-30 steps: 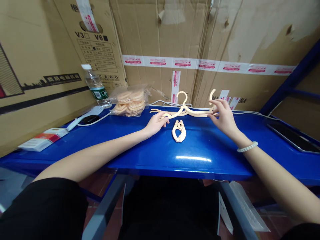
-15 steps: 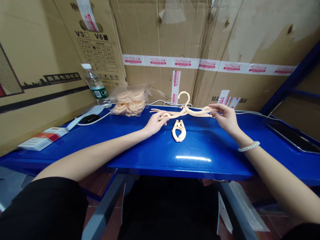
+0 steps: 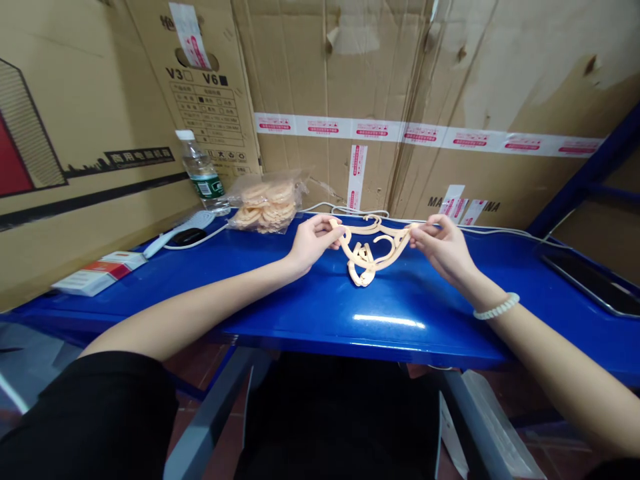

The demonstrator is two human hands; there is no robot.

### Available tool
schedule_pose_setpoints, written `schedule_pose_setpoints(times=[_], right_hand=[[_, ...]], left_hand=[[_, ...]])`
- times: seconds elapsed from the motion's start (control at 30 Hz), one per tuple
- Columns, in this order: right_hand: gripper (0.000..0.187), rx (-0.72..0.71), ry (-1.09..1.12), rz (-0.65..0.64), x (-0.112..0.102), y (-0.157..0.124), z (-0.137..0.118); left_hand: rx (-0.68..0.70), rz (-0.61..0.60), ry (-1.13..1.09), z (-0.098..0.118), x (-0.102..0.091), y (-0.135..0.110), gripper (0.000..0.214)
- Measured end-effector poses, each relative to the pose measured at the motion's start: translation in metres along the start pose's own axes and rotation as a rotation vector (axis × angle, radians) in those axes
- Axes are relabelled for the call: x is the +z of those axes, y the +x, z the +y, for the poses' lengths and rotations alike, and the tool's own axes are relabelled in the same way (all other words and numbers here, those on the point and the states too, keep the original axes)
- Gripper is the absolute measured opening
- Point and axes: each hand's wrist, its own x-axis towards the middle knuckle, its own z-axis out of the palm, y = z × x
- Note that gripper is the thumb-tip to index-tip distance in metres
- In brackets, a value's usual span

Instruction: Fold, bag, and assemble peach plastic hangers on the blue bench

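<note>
A cream folding clothes hanger [image 3: 397, 252] is stretched between my two hands, its arms slanting up from a low middle joint. My left hand [image 3: 313, 243] pinches the tip of its left arm. The right arm's end is between the fingers of my right hand [image 3: 443, 241]. The hanger's hook shows between the raised arms. Just under and behind the joint, a folded cream hanger [image 3: 361, 283] lies on the blue table [image 3: 300, 303], partly covered. Another hanger [image 3: 367, 229], spread out, lies farther back, its ends hidden by my hands and the held hanger.
At the back left are a clear bag of folded hangers [image 3: 267, 203], a water bottle [image 3: 206, 180], a white handled object [image 3: 180, 230], a black oval object [image 3: 187, 237] and a white-and-red box [image 3: 100, 272]. A phone-like slab [image 3: 593, 279] lies right. Cardboard [image 3: 330, 80] and a cable [image 3: 500, 230] line the back.
The held hanger has come up and toward me, away from the one behind it. Its arms now angle upward and its hook sits between them. The view has shifted slightly.
</note>
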Motion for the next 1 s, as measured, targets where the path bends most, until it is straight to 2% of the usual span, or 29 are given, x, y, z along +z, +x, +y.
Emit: schedule_pose_setpoints(times=[0.17, 0.27, 0.33, 0.43, 0.53, 0.67, 0.77, 1.0], right_hand=[[0.025, -0.029, -0.205, -0.422, 0.020, -0.014, -0.003], [0.025, -0.063, -0.298, -0.561, 0.023, -0.017, -0.005], [0.028, -0.072, -0.316, -0.579, 0.021, -0.017, -0.004], [0.033, -0.084, -0.315, -0.528, 0.017, -0.015, 0.002], [0.037, -0.078, -0.322, -0.484, 0.014, -0.014, 0.006], [0.039, -0.093, -0.327, -0.512, 0.016, -0.016, 0.002], [0.038, -0.110, -0.355, -0.539, 0.018, -0.018, -0.006], [0.040, -0.085, -0.341, -0.569, 0.021, -0.019, -0.012]], left_hand=[[0.032, -0.069, -0.007, 0.000, 0.010, -0.012, 0.035], [0.014, -0.082, -0.033, 0.000, 0.012, -0.015, 0.038], [0.002, -0.079, -0.064, 0.000, 0.012, -0.017, 0.044], [0.019, -0.075, -0.106, 0.000, 0.012, -0.018, 0.050], [0.078, -0.095, -0.053, 0.001, 0.012, -0.020, 0.042], [0.121, -0.215, 0.063, 0.004, 0.014, -0.023, 0.028], [0.093, -0.292, 0.070, 0.006, 0.014, -0.024, 0.030], [0.048, -0.369, 0.033, 0.003, 0.012, -0.024, 0.030]])
